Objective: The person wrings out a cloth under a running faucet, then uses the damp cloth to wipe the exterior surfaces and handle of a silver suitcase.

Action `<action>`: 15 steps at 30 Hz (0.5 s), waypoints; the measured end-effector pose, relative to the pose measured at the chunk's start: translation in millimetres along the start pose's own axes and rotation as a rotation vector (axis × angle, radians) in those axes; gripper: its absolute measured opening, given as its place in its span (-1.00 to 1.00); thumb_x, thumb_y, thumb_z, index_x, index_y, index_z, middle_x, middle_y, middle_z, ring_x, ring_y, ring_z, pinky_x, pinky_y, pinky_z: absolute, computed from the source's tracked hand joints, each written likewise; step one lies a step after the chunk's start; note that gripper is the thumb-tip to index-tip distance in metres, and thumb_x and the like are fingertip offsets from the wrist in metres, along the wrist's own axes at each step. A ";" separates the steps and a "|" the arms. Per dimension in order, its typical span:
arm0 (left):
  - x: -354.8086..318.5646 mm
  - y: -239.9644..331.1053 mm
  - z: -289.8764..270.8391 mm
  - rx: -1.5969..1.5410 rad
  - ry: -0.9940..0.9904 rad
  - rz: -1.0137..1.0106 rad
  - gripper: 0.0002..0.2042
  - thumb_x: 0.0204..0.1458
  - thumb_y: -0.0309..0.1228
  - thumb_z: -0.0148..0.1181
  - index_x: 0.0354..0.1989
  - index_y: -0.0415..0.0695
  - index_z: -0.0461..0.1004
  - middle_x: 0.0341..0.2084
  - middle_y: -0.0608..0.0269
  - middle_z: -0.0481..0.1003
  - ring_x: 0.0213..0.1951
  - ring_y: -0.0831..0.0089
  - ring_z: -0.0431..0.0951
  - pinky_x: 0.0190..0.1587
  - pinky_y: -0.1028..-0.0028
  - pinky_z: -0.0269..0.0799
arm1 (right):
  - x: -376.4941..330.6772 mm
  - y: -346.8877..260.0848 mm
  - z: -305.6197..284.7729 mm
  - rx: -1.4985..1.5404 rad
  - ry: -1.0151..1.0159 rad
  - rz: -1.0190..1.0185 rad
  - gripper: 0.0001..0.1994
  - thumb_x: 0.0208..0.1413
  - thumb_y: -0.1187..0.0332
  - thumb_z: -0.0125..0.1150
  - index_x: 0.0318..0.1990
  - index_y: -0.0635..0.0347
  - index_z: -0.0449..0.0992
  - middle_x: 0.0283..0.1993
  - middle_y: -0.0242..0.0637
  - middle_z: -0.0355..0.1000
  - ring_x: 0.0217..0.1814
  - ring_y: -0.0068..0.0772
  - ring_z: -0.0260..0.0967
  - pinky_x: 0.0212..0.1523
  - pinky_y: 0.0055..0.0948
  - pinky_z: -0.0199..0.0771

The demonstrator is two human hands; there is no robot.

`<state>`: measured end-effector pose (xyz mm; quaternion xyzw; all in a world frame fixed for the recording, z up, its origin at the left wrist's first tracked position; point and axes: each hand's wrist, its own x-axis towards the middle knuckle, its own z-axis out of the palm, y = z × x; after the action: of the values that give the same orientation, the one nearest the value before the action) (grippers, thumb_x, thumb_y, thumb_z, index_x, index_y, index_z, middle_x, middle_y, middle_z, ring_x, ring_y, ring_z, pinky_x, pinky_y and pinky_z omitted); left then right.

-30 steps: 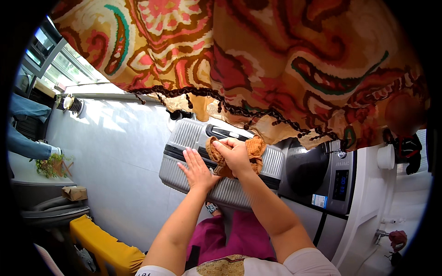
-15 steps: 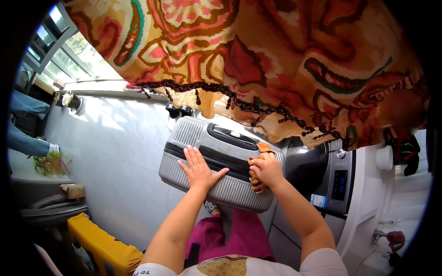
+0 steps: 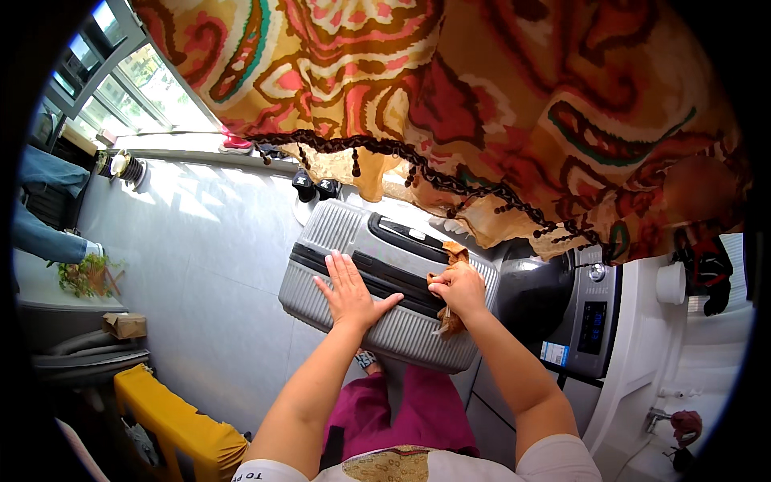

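A grey ribbed hard-shell suitcase stands on the floor in front of me, its black zip band and black carry handle facing up. My left hand lies flat across the zip band with fingers stretched and thumb out to the side. Toward the suitcase's right end, my right hand is closed on a crumpled brown cloth, pressed to the same face. Parts of the cloth stick out above and below the fist.
Patterned fringed fabric hangs over the far side. A washing machine stands to the right. At left are a person's jeans-clad legs, a potted plant, a cardboard box and yellow cloth.
My right hand has shifted slightly left and up with the cloth, which is bunched differently. My left hand keeps its place on the suitcase. The whole view has shifted slightly.
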<state>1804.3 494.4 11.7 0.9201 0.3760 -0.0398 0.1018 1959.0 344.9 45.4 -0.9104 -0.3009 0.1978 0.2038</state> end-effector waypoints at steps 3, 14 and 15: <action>-0.9 6.0 -5.8 -0.014 -0.030 -0.007 0.41 -0.39 0.55 0.08 0.37 -0.52 -0.24 0.42 -0.26 -0.28 0.46 -0.05 -0.39 0.33 -0.27 -0.39 | 14.0 -19.2 15.3 0.041 0.016 0.002 -0.83 -0.23 0.14 0.47 -0.46 -0.07 0.70 -0.24 -0.39 0.48 -0.01 -0.28 0.36 -0.02 -0.13 0.24; -0.1 1.3 -7.4 -0.049 -0.039 -0.026 0.40 -0.38 0.53 0.10 0.38 -0.49 -0.26 0.43 -0.23 -0.29 0.47 -0.02 -0.40 0.34 -0.26 -0.43 | 9.0 -23.3 15.2 0.018 0.058 -0.044 -0.82 -0.20 0.13 0.44 -0.46 -0.06 0.70 -0.28 -0.42 0.45 -0.04 -0.31 0.35 -0.02 -0.17 0.19; -0.2 3.7 -7.1 -0.043 -0.044 -0.022 0.40 -0.38 0.53 0.10 0.38 -0.49 -0.26 0.43 -0.23 -0.29 0.47 -0.02 -0.40 0.34 -0.26 -0.43 | 4.6 -18.7 14.0 0.018 0.105 -0.075 -0.82 -0.21 0.13 0.44 -0.46 -0.06 0.70 -0.29 -0.43 0.45 -0.04 -0.32 0.35 -0.03 -0.17 0.18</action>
<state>1806.7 493.3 19.2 0.9125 0.3845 -0.0530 0.1292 1946.9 365.1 41.6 -0.9057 -0.3221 0.1445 0.2346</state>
